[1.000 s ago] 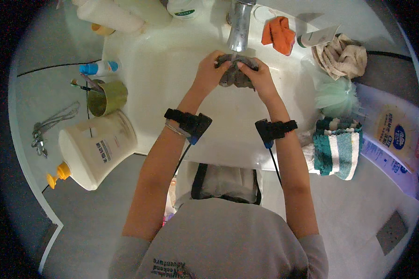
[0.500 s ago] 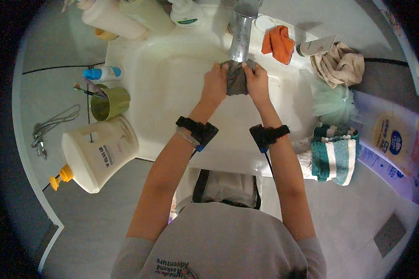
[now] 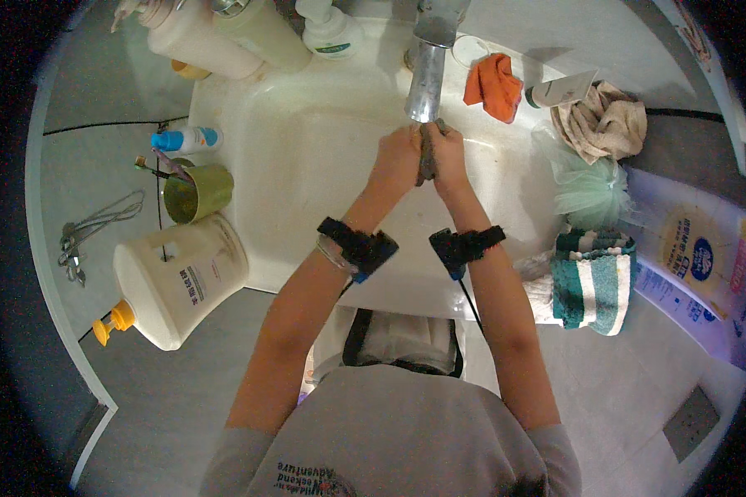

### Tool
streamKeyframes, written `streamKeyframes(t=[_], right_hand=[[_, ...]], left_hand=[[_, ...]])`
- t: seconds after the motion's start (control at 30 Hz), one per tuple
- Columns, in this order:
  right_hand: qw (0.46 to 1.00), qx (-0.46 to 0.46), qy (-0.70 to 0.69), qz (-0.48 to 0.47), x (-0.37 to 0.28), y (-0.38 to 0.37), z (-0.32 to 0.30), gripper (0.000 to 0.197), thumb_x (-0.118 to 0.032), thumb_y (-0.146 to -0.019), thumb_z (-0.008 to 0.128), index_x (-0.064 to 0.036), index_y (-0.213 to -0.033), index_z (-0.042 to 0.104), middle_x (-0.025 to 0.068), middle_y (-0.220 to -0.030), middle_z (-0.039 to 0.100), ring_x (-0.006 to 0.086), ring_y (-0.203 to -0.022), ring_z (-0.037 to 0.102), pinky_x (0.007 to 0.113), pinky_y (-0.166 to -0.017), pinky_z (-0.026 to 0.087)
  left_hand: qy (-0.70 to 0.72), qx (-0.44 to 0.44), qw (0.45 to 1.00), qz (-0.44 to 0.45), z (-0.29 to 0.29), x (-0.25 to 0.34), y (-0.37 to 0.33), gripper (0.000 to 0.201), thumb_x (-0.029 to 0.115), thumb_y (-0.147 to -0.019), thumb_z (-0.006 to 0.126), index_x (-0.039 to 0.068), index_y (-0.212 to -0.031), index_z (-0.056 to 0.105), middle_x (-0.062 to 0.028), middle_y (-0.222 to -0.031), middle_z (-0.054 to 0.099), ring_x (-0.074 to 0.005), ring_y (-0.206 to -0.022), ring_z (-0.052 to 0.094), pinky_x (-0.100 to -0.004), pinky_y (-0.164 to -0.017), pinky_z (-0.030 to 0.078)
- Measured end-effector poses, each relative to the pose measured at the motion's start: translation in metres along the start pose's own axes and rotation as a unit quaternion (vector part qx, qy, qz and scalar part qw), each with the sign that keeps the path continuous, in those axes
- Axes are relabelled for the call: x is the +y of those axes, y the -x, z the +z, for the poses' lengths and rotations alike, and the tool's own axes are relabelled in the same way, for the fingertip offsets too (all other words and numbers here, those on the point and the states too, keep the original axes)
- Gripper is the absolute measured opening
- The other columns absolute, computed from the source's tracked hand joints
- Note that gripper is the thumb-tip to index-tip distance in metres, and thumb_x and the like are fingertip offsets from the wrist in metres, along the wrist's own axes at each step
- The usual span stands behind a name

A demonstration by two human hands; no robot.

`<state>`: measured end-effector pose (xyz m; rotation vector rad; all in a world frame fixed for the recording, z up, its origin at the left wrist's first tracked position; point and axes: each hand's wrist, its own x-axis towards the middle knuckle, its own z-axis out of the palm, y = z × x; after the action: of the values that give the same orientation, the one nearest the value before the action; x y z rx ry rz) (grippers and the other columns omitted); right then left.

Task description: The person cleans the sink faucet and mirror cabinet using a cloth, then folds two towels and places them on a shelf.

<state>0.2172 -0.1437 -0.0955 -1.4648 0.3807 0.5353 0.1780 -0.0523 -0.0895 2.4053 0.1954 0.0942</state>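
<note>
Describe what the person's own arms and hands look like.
The left hand and right hand are ungloved, the sleeves short and grey. Black wrist straps carry dark angular modules with thin dark cables; a pale bracelet sits beside the left one.

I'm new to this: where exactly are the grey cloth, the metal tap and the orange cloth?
Grey cloth (image 3: 427, 156): head view, on the narrow strip of it that shows.
Metal tap (image 3: 426, 81): head view, on the middle of its spout.
Orange cloth (image 3: 494, 86): head view, on its crumpled middle.
</note>
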Motion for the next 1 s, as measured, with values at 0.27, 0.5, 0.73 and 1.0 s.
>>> streamKeyframes(t=[0.27, 0.5, 0.73, 1.0], right_hand=[[0.999, -0.034, -0.007, -0.025, -0.009, 0.0, -0.001, 0.026, -0.02, -0.085, 0.05, 0.0045, -0.084, 0.059, 0.0068, -0.063, 0.057, 0.0128, -0.058, 0.051, 0.027, -0.055, 0.042], [0.995, -0.027, 0.097, -0.011, -0.006, 0.012, 0.011, 0.027, -0.02, -0.085, 0.051, 0.0047, -0.077, 0.056, 0.0044, -0.064, 0.054, 0.0112, -0.058, 0.047, 0.029, -0.053, 0.04], [0.994, -0.014, 0.101, -0.045, 0.011, 0.01, 0.009, 0.028, -0.023, -0.082, 0.053, 0.0038, -0.075, 0.057, 0.0073, -0.063, 0.055, 0.0143, -0.057, 0.048, 0.03, -0.055, 0.042], [0.997, -0.005, 0.061, -0.035, 0.013, 0.0, 0.008, 0.026, -0.021, -0.082, 0.053, 0.0051, -0.077, 0.056, 0.0112, -0.062, 0.055, 0.0155, -0.058, 0.049, 0.033, -0.057, 0.042]], left_hand=[[-0.037, -0.013, 0.998, 0.038, -0.005, 0.012, 0.004, 0.011, 0.007, -0.082, 0.046, -0.003, -0.083, 0.051, -0.0199, -0.076, 0.056, -0.034, -0.069, 0.058, -0.0418, -0.058, 0.046], [-0.018, -0.018, 1.0, 0.004, -0.012, -0.011, -0.005, 0.015, 0.011, -0.083, 0.046, -0.002, -0.078, 0.051, -0.0192, -0.074, 0.055, -0.0354, -0.067, 0.057, -0.0424, -0.057, 0.046], [0.117, -0.002, 0.989, -0.091, -0.02, 0.001, -0.009, 0.029, 0.02, -0.091, 0.038, -0.003, -0.078, 0.05, -0.0247, -0.071, 0.056, -0.0403, -0.07, 0.056, -0.0469, -0.061, 0.044], [0.044, 0.01, 0.998, 0.035, -0.007, -0.02, -0.007, 0.031, 0.022, -0.092, 0.035, -0.003, -0.083, 0.051, -0.025, -0.071, 0.056, -0.0414, -0.068, 0.055, -0.0459, -0.062, 0.044]])
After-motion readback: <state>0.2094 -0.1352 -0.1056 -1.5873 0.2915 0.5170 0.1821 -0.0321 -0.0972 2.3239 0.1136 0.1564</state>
